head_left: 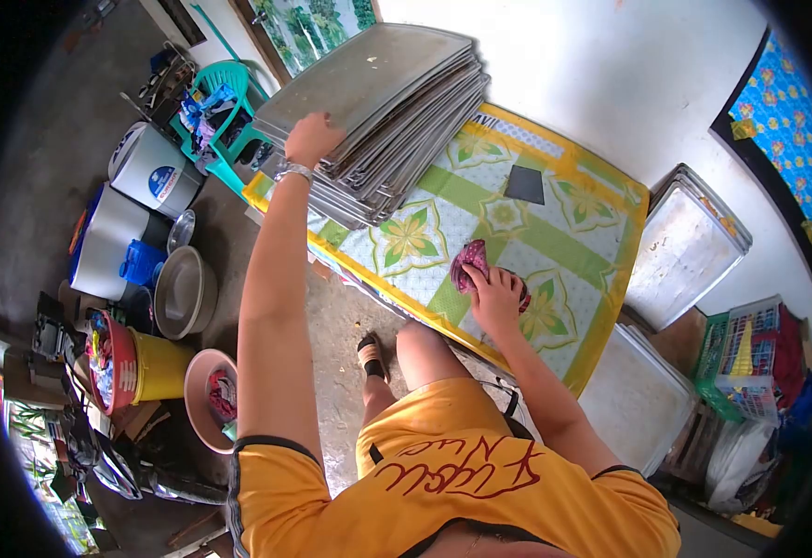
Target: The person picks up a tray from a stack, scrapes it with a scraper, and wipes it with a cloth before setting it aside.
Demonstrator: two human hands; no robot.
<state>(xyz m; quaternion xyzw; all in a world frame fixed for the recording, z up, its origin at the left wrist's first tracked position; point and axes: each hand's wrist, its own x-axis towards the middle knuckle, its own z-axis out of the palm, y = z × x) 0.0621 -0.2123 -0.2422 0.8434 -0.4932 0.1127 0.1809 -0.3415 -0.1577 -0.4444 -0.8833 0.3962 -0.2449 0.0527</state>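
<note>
My left hand [313,139], with a metal watch at the wrist, is closed on the near edge of the top metal tray [369,70]. That tray tops a tall, uneven stack of flat trays [397,158] on the table's left end. Over the table's near side, my right hand [496,296] is closed round a crumpled dark red patterned cloth [468,263], part of which shows past the fingers. A small dark grey square [525,184] lies on the tablecloth [452,191] beyond that hand.
More flat trays [685,246] lean on the wall at right, near a plastic crate [748,358]. To the left stand a green chair [229,112] with cloths, white washing machines [118,242], a grey basin [186,293], a yellow bucket [162,367] and a pink basin [203,409].
</note>
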